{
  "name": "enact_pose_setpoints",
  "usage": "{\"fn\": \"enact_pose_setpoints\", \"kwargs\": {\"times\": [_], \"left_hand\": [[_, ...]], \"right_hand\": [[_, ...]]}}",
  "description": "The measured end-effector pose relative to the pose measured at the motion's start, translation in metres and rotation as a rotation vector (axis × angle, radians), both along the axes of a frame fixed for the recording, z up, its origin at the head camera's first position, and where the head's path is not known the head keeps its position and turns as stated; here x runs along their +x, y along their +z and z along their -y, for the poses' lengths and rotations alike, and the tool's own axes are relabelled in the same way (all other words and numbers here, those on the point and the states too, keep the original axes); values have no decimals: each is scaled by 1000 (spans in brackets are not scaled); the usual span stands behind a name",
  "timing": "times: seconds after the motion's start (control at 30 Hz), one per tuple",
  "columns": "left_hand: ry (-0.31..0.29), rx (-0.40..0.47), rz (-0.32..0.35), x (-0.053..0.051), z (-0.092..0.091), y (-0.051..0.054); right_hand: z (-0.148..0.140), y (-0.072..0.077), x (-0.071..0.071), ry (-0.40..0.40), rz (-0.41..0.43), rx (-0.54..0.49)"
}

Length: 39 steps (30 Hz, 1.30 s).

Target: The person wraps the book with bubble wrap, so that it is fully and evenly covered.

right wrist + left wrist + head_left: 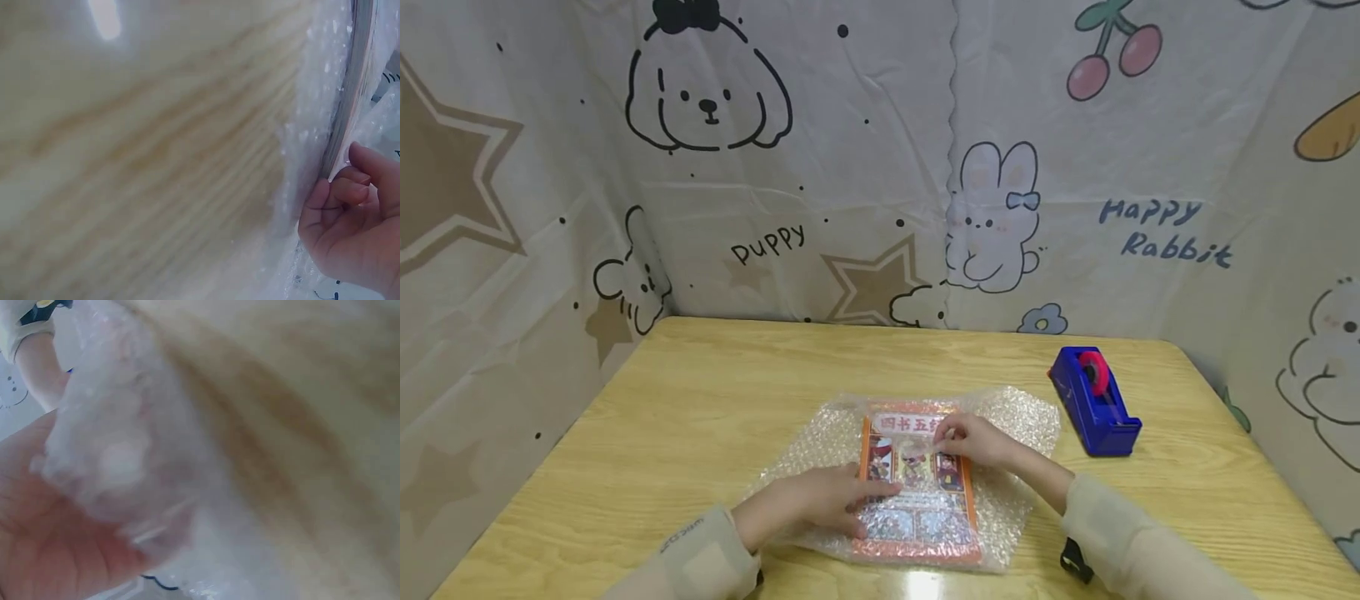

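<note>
Wooden table (700, 400), book (917, 500) partly under left grip (823, 498)

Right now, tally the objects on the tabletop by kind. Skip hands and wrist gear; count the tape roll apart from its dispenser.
Book: 1
Bubble wrap sheet: 1
Blue tape dispenser: 1
Pinkish-red tape roll: 1
Total: 4

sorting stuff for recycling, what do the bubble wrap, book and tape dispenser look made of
Bubble wrap: clear, shiny plastic film, judging by its see-through, glinting bubbles. Book: likely paper, from the layered edge in the right wrist view; finish unclear through the wrap. Tape dispenser: probably smooth blue plastic, given its even colour.
</note>
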<state>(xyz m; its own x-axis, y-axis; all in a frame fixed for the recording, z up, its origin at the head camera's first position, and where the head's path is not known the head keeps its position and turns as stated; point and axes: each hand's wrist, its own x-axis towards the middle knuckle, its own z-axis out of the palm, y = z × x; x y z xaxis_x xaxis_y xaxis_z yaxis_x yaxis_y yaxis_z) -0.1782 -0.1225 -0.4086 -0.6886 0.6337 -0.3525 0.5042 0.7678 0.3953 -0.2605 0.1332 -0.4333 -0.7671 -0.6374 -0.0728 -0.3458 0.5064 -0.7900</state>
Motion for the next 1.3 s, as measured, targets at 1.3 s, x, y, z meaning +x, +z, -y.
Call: {"fn": "enact_pose_setpoints", "kwargs": {"times": [1.3], "left_hand": [[-59,-11,49,-20,-9,-4]], "right_hand": [[-13,2,-2,-40,167,-12]]}}
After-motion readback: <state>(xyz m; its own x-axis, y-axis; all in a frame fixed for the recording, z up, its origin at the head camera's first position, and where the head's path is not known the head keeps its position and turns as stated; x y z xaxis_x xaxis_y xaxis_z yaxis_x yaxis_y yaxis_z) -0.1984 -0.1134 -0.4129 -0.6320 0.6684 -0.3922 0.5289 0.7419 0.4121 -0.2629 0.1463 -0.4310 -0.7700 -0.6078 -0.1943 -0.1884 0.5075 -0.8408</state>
